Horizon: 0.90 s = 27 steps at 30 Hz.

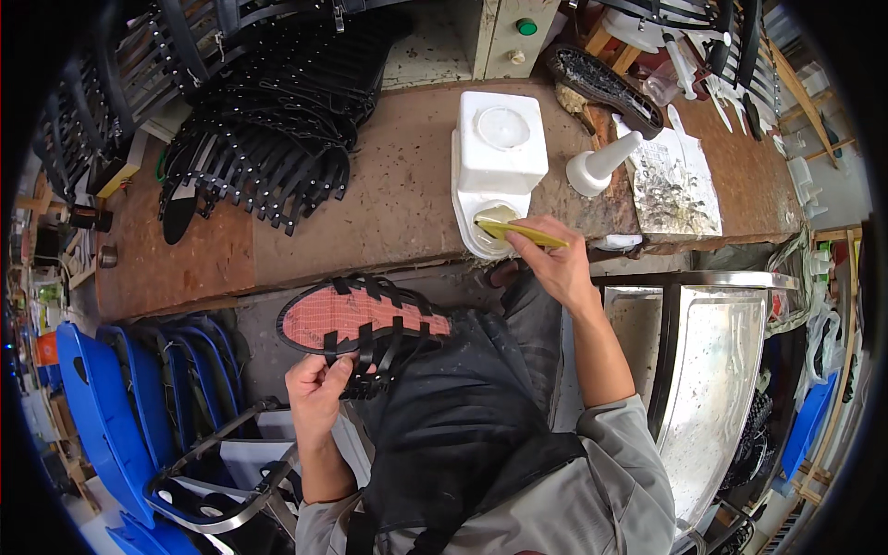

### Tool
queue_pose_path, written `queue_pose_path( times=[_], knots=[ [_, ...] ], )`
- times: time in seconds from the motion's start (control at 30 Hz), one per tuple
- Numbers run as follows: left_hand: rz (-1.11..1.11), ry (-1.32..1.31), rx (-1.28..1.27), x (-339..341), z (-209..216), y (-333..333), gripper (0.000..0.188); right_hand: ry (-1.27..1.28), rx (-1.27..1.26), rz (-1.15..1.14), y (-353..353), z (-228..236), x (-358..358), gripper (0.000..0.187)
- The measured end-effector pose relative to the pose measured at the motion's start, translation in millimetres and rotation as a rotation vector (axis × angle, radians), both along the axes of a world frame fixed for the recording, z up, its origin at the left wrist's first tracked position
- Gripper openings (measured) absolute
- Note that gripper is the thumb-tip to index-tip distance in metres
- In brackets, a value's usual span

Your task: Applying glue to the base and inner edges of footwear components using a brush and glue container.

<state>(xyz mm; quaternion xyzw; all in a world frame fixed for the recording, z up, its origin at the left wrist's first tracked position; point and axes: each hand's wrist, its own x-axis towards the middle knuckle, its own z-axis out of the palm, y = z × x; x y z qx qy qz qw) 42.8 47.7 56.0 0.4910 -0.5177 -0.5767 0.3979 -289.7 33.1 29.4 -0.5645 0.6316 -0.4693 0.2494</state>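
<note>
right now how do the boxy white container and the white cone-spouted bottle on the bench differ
The boxy white container is larger; the white cone-spouted bottle is smaller. The container is block-shaped with an open round cup at its front, while the bottle is round and tapers to a narrow spout. The right hand holds a yellow tool at the container's cup; no hand touches the bottle. Both are white and on the brown bench.

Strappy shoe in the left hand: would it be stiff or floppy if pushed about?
The shoe is probably fairly stiff along its sole, which looks flat while the left hand grips its edge. Its straps look narrow and thin, so they may flex if pushed. Open gaps between them suggest it's likely light.
</note>
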Motion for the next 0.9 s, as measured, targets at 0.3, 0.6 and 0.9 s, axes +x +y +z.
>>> queue_pose_path(
  times=[0.3,0.6,0.9],
  knots=[
    [-0.258,0.234,0.324,21.9,-22.6,-18.8,0.014,0.279,-0.187,0.102,3.1,19.7,4.7,0.016],
    [0.028,0.117,-0.082,-7.7,17.3,1.1,0.013,0.001,0.14,-0.203,13.0,25.2,10.4,0.012],
    [-0.237,-0.061,-0.496,-22.1,49.4,19.5,0.012,-0.885,-0.026,0.158,25.4,84.5,27.6,0.016]
  ],
)
